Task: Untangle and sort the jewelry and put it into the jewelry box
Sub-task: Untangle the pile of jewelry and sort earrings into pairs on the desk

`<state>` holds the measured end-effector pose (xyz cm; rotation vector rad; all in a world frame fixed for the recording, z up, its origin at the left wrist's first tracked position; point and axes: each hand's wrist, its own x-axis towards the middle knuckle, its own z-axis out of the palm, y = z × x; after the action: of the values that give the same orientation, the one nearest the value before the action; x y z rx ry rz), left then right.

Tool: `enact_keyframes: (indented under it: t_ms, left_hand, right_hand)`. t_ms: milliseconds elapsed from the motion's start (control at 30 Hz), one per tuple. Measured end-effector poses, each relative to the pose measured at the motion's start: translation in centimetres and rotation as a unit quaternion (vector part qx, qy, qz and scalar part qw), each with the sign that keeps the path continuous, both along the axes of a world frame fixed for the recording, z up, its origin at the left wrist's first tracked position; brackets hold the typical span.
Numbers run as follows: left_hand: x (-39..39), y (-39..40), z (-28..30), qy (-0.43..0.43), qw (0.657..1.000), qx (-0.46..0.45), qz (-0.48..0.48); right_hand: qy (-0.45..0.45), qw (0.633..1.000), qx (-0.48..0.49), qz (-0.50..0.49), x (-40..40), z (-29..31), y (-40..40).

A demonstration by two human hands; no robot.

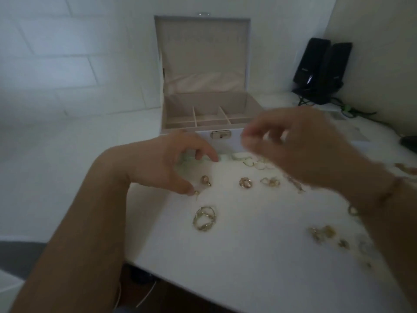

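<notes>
A: We are looking down at a white table (237, 256) with the jewelry box (204, 109) standing open at its far edge, lid up against the wall, its divided compartments showing.

B: And the jewelry is lying loose on the table in front of the box. We are seeing a pair of gold hoops (205, 218) nearest us, a pearl earring (205, 180), a gold ring cluster (245, 183), and pale green pieces (242, 157) close to the box front.

A: Our left hand (171, 161) is resting on the table, fingers curled, thumb tip touching a small gold bead (195, 192).

B: Our right hand (300, 143) is hovering above the pale pieces, blurred, fingertips drawn together; we cannot tell whether it is pinching anything.

A: More gold bits (325, 233) are lying to the right, near the right forearm.

B: Two black speakers (322, 68) are standing in the far right corner.
</notes>
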<state>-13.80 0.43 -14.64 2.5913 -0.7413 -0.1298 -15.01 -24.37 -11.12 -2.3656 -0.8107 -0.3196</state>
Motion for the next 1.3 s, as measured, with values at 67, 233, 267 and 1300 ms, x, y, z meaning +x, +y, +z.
enact_keyframes:
  t_ms: [67, 233, 267, 1300]
  left_hand:
    - [-0.1, -0.2, -0.1, 0.000, 1.000, 0.004, 0.011]
    - [0.1, -0.7, -0.3, -0.010, 1.000, 0.018, 0.014]
    - [0.2, -0.8, -0.4, -0.018, 1.000, 0.013, 0.010]
    - [-1.1, -8.3, -1.4, -0.215, 0.966, -0.130, -0.062]
  right_hand:
    - [-0.036, 0.997, 0.050, -0.050, 1.2, 2.2, -2.7]
    - [-0.095, 0.984, 0.037, -0.143, 2.5, 1.5, -8.3]
    - [-0.108, 0.981, 0.049, -0.155, 2.6, 0.6, -9.1]
    - [0.123, 0.944, -0.225, 0.207, 1.3, -2.7, -11.2]
